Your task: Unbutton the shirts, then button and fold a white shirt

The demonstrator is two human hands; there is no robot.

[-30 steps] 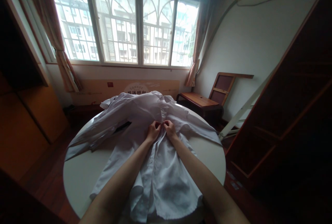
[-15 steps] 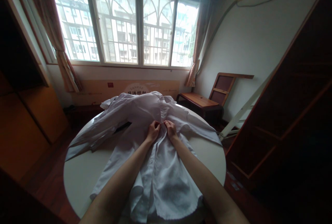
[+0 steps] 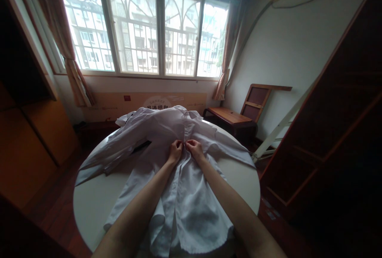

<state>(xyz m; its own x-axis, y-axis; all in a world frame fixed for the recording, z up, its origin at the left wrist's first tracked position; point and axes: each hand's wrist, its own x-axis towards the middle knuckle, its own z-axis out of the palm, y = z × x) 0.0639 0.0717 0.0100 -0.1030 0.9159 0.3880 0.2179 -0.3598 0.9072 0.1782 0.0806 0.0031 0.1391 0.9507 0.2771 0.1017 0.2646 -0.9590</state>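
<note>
A long white coat-like garment lies spread over a round white table, its sleeves out to both sides and its lower part toward me. My left hand pinches the cloth at the front opening, fingers curled together. Just beside it, my right hand pinches the facing edge of the same opening. The fingertips of both hands nearly meet at the middle of the garment. Any button between them is hidden or too small to make out. Below my hands the two front edges run down loosely side by side.
Behind the table, a long cardboard box leans under the window. A low wooden bench stands at the back right, near a pale metal frame. A dark wooden panel slants along the right, and an orange cabinet stands left.
My right hand has shifted slightly left, closing the gap to my left hand. The left hand has barely moved, and the garment lies nearly as before.
</note>
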